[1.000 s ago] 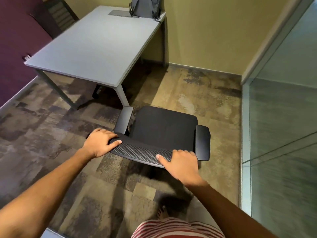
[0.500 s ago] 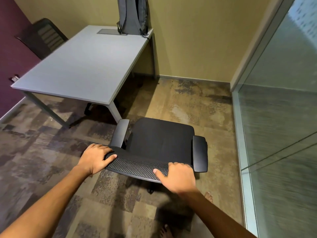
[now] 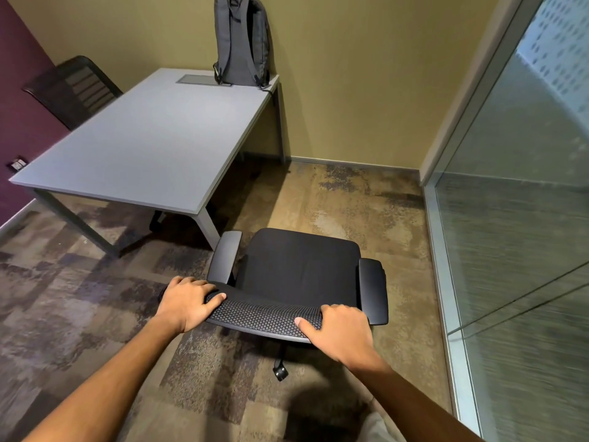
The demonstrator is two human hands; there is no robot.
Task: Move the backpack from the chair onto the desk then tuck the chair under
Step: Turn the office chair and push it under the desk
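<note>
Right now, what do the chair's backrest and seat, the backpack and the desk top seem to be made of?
Chair backrest: black mesh, judging by its honeycomb pattern. Seat: matte black fabric, probably padded. Backpack: grey woven cloth with visible straps and seams. Desk top: smooth pale grey, likely laminate; the look can't confirm that.

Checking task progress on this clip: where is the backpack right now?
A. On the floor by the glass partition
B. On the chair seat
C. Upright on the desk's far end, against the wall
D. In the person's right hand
C: the backpack stands upright on the desk against the wall; the chair seat is bare.
</note>
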